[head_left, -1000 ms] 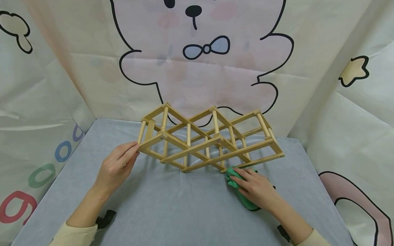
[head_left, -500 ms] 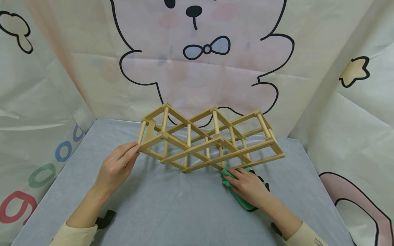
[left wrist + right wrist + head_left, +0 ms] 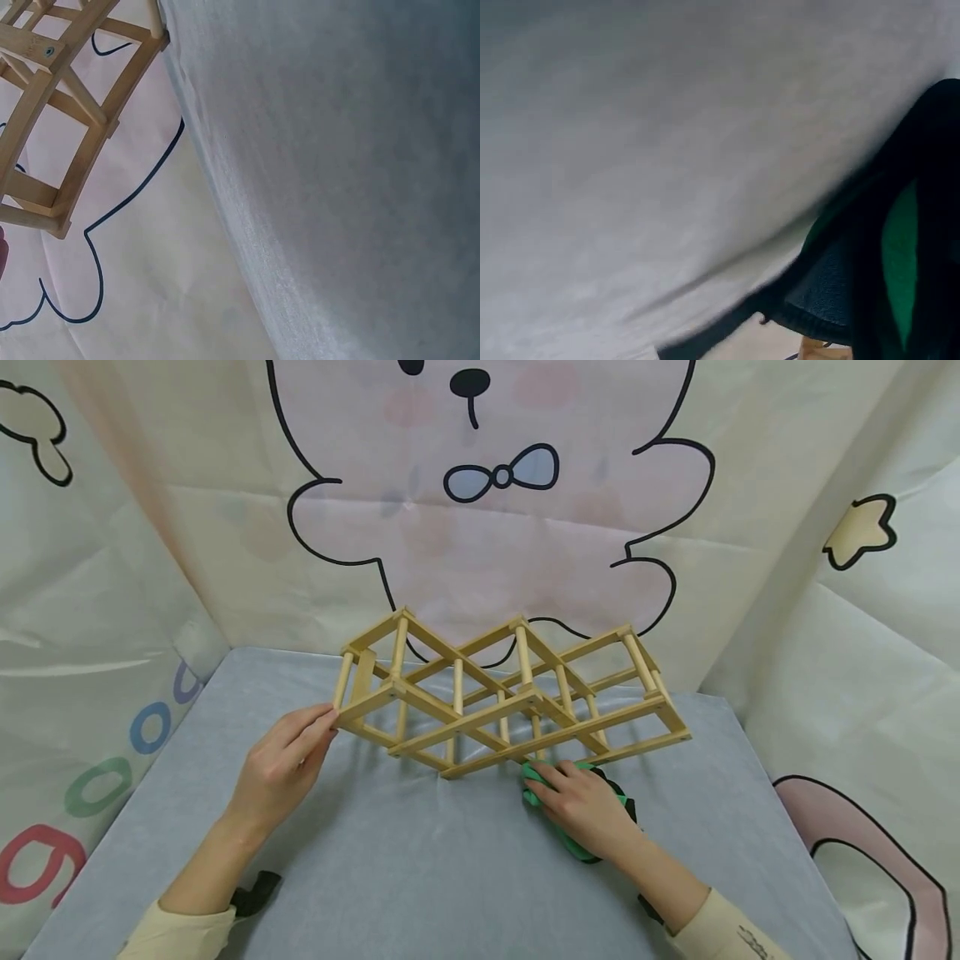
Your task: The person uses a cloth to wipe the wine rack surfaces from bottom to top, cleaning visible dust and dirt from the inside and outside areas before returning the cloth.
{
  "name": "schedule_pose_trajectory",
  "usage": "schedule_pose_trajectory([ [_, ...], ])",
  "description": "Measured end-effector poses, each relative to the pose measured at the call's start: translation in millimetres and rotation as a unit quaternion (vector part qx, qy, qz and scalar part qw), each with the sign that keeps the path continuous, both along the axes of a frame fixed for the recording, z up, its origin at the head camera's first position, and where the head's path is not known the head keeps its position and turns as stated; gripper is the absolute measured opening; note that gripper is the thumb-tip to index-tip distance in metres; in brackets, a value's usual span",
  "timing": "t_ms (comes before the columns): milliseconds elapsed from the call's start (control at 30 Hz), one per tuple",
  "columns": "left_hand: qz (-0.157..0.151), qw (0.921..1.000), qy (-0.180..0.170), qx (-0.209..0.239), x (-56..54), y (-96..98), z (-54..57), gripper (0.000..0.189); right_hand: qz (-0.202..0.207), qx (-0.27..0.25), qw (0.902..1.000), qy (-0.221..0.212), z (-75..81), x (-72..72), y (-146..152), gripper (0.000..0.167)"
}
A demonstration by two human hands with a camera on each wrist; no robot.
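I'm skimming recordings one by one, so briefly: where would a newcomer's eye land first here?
Probably the slatted wooden rack over the middle of the grey-blue table, its left end pinched by the left hand. Next, the bright green-and-black item beneath the right hand, by the rack's near edge. Behind them, a large cartoon figure with a blue bow tie dominates the backdrop.
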State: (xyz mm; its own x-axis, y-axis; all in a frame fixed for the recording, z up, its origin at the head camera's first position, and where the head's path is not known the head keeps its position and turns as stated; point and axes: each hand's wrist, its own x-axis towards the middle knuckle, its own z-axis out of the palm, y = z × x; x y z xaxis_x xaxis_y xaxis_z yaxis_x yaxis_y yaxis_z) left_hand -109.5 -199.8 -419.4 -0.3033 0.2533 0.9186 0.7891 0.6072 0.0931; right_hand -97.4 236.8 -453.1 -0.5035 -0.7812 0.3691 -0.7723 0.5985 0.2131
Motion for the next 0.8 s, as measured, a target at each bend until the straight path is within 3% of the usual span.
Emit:
schedule_pose_trajectory([
  [233, -0.004, 1.0, -0.004, -0.001, 0.2, -1.7, -0.2, 0.029, 0.018, -0.021, 0.9994, 0.019, 3.0, -1.5, -13, 0.049],
  [467, -0.009, 0.9999, -0.009, -0.003, -0.4, -2.2, -0.4, 0.029, 0.066, -0.056, 0.996, 0.02, 10.9, 3.0, -21, 0.054],
  [633, -0.008, 0.9999, -0.012, -0.004, -0.5, -2.8, -1.0, 0.029, 0.067, -0.068, 0.9948, 0.034, 16.8, 3.7, -27, 0.054],
  [800, -0.007, 0.9999, -0.012, -0.004, -0.3, -3.3, -1.7, 0.029, 0.08, -0.068, 0.9934, 0.047, 18.2, 0.8, -34, 0.036],
])
